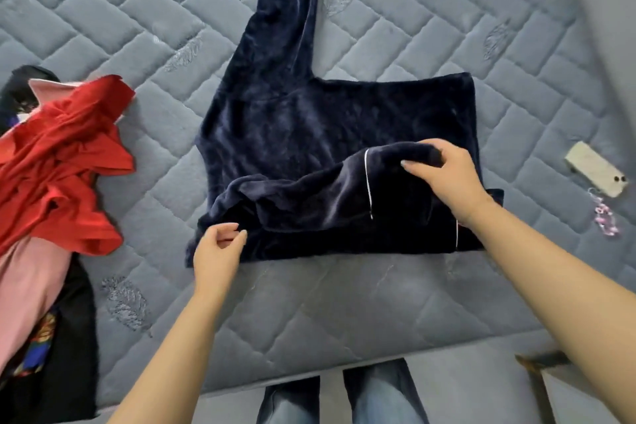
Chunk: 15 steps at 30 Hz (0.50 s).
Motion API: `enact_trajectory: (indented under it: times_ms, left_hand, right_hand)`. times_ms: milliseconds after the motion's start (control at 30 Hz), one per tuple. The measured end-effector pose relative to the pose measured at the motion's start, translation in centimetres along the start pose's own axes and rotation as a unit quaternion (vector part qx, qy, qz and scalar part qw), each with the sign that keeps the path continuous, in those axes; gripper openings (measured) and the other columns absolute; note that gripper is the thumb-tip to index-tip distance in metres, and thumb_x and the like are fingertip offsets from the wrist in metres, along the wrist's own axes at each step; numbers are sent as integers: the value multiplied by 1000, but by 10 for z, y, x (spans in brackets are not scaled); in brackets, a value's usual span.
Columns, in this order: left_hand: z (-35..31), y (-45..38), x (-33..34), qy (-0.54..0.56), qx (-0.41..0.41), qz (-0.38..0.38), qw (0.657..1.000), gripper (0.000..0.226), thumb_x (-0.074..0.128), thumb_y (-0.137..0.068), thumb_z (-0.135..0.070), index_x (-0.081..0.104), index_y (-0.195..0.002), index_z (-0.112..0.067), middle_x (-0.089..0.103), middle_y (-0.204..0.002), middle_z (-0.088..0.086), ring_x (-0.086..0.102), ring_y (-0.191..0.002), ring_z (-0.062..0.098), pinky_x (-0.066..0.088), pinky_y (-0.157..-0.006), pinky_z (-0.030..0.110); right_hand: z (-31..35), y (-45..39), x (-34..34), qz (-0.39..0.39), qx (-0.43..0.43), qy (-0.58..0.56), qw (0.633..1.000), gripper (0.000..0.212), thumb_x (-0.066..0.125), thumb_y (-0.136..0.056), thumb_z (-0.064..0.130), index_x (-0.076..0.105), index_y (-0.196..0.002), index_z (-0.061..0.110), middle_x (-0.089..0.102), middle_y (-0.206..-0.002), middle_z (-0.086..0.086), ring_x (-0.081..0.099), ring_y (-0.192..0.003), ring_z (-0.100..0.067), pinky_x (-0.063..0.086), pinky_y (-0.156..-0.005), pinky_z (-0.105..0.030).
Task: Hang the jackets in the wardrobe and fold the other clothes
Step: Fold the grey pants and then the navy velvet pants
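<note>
You've got a grey quilted mattress (395, 303) under everything, and a phone (597, 169) lying face down off to your right, pink beaded charm (606, 217) trailing just beside it.

You have a dark navy velvet top (330, 120) in front of you, trimmed with thin white piping along its sleeve edges, lying on a grey-blue mattress (378, 303) quilted in a brick-like zigzag with small stitched leaf motifs. To your left sits a pile of clothes: a bright red garment (58, 162) on top, a pale pink one (27, 286) under it, and black fabric (69, 354) with a patch of multicoloured print. To your right lies a cream-coloured phone (597, 169) with a pink beaded charm (605, 217).
</note>
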State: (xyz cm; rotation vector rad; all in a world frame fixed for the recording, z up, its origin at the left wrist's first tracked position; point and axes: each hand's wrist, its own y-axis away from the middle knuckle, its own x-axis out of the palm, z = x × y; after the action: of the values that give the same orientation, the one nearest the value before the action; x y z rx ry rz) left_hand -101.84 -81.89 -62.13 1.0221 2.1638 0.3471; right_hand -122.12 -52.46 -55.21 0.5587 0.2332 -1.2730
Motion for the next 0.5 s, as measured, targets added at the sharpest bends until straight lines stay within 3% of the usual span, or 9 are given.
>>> enact_trajectory:
  times_ms: [33,100,200,300,400,500]
  left_hand:
    - [-9,-1,7,118,-96,67,986,22,65,-92,-23,61,-111,-12,64,-101,0,62,-108,26,47,-79,27]
    - [-26,-8,23,303,-247,153,908,40,59,-94,-37,55,-123,-10,64,-112,4,60,-113,21,47,-84,30]
    - [-43,-21,41,510,-307,166,786,68,61,-90,-48,41,-138,-3,57,-127,19,54,-123,28,44,-100,44]
    - [-62,-27,53,634,-313,150,691,81,68,-78,-55,42,-133,-1,55,-131,22,52,-126,32,38,-106,52]
    - [-73,-33,65,670,-333,106,655,73,74,-74,-50,51,-129,-9,65,-121,10,62,-111,26,44,-96,46]
    - [-66,-34,84,619,-389,79,678,54,72,-83,-41,57,-125,-9,69,-113,15,64,-105,30,50,-87,42]
  right_hand:
    - [9,-15,-4,-9,-23,-18,1000,22,75,-81,8,68,-89,27,69,-86,10,63,-80,1,49,-79,-16]
    - [29,-41,-10,-20,-69,-38,997,25,70,-84,2,66,-89,26,67,-88,9,62,-83,1,47,-82,-15]
    - [49,-58,-27,-61,-131,-87,986,23,62,-84,-8,65,-88,14,66,-99,1,62,-95,-4,47,-91,-21]
    - [42,-55,-56,-129,-215,-12,968,25,54,-72,-15,64,-80,7,53,-113,8,54,-110,-12,39,-103,-24]
    - [-2,-37,-82,-174,-242,71,952,31,43,-59,-14,53,-73,12,42,-106,11,46,-102,-4,35,-96,-18]
    - [-82,-18,-95,-129,-129,226,957,33,46,-59,-23,57,-76,4,47,-107,-12,48,-103,-26,39,-94,-31]
